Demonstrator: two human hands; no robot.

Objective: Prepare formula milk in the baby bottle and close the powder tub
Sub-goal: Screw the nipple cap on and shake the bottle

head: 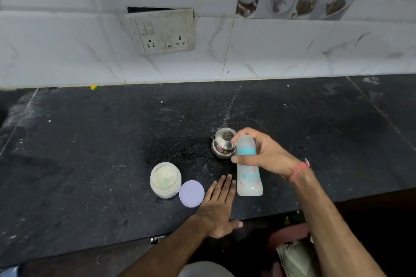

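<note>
Right hand [265, 153] clenches the teal collar of the frosted plastic baby bottle [248, 173], upright on the black stone surface [90, 153]; left hand [219, 204] lies flat just left of it, released. Bottle likely light, slippery; grip best at waist.

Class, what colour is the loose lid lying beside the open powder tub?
Pale lilac, seen in the head view: the lid lies flat on the counter.

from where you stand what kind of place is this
Most likely a home kitchen counter. A dark stone worktop runs along a white tiled wall with a switch-and-socket plate, and a small steel pot stands on it beside an open powder tub and a baby bottle.
</note>
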